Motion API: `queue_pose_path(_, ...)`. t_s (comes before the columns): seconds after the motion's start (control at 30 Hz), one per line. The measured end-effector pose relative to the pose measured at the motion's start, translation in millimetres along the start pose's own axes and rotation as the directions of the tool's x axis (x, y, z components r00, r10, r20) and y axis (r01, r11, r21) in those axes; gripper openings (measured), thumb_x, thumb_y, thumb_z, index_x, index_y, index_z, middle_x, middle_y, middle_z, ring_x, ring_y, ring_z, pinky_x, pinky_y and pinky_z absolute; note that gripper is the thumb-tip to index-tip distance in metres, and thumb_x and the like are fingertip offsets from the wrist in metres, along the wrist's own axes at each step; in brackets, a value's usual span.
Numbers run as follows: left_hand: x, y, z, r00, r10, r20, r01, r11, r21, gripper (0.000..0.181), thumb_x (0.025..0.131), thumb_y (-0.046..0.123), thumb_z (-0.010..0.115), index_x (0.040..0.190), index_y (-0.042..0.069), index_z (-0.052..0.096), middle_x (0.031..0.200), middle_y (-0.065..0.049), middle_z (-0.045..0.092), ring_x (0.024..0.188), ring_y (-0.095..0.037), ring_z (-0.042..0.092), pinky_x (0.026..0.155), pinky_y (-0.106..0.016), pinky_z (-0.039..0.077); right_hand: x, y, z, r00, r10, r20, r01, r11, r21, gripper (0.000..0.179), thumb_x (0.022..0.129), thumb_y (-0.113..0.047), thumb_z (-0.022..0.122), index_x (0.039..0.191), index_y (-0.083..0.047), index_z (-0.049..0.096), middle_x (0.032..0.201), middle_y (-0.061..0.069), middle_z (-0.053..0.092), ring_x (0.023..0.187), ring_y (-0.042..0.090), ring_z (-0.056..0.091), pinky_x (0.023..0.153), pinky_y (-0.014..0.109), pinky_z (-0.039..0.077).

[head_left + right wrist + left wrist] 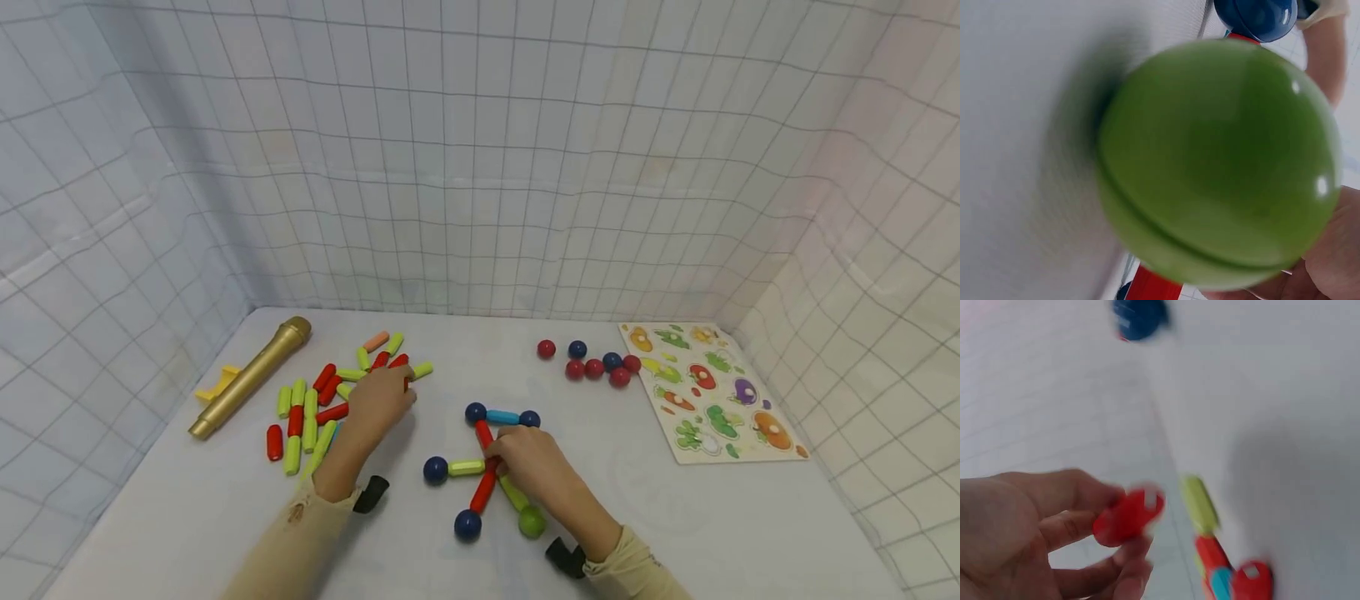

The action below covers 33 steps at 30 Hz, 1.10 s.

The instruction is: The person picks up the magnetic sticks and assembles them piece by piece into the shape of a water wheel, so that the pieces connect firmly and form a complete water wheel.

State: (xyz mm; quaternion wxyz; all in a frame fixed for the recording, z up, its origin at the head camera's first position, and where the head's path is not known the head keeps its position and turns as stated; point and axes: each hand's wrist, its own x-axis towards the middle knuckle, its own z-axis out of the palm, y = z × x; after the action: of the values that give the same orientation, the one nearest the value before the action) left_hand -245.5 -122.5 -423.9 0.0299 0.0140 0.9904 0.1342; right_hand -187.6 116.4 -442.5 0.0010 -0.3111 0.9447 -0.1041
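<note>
Has gridded white walls (pixel 480 167) to the left, right and far sides of a white bench (pixel 675 517). Shows a picture board (pixel 725 392) of fruit and vegetables at far right, and a gold microphone (pixel 251 379) at far left, just beside a yellow piece (pixel 221 382). At near centre, has a joined figure (pixel 483 492) of rods and balls, with arms out from its middle. Grips that middle in the curled fingers of the right hand (pixel 531 462), in a closed grip. Pinches a short red rod (pixel 1127 517) between thumb and fingers of the left hand (pixel 381 400), over loose rods (pixel 311 421) in red, lime and orange at left. Includes in the figure a light blue rod (pixel 502 417) at its far end, dark blue balls (pixel 467 526) and, at near right, a green ball (pixel 532 522). Groups loose red and blue balls (pixel 594 368) just left of the picture board.
</note>
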Motion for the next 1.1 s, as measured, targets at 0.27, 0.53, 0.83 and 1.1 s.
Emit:
queue_pose_path(0.27,-37.1,24.3,2.9,0.988,0.123,0.090,-0.099,0.967,-0.234,0.017,0.095,0.019,0.061,0.106,0.011,0.071,0.074,0.002,0.061,0.066,-0.014,0.050,0.058,-0.023,0.042,-0.6,0,-2,0.999,0.016,0.041,-0.017,0.999,0.033,0.020,0.079,-0.008,0.078,0.095,-0.018,0.079,0.080,-0.007,0.066,0.067,0.004,0.051,0.064,0.017,0.048)
queue_pose_path(0.53,-31.3,23.4,16.7,0.960,0.077,0.270,0.027,0.932,-0.362,0.057,0.086,0.026,0.073,0.135,0.008,0.050,0.078,-0.004,0.062,0.064,-0.016,0.056,0.059,-0.026,0.050,0.6,1,-2,0.998,0.011,0.055,-0.014,0.999,0.049,0.020,0.080,-0.007,0.078,0.096,-0.018,0.079,0.082,-0.007,0.068,0.069,0.004,0.054,0.068,0.017,0.051)
queue_pose_path(0.83,-14.2,22.5,27.7,0.945,0.038,0.325,0.089,0.926,-0.368,0.035,0.083,0.031,0.076,0.103,0.002,0.073,0.072,-0.002,0.062,0.066,-0.016,0.056,0.059,-0.023,0.045,2.3,5,-1,0.999,-0.030,0.038,0.028,0.999,0.046,0.021,0.079,-0.006,0.078,0.097,-0.018,0.079,0.081,-0.007,0.068,0.068,0.003,0.054,0.067,0.016,0.051)
queue_pose_path(1.1,-4.1,28.5,35.9,0.948,0.044,0.314,0.067,0.941,-0.333,0.030,0.084,0.029,0.075,0.099,0.002,0.075,0.073,-0.002,0.062,0.069,-0.016,0.054,0.058,-0.022,0.042,2.7,6,2,0.998,-0.060,0.033,0.057,0.995,0.082,0.024,0.079,-0.006,0.078,0.099,-0.019,0.079,0.085,-0.006,0.070,0.072,0.004,0.058,0.071,0.016,0.052)
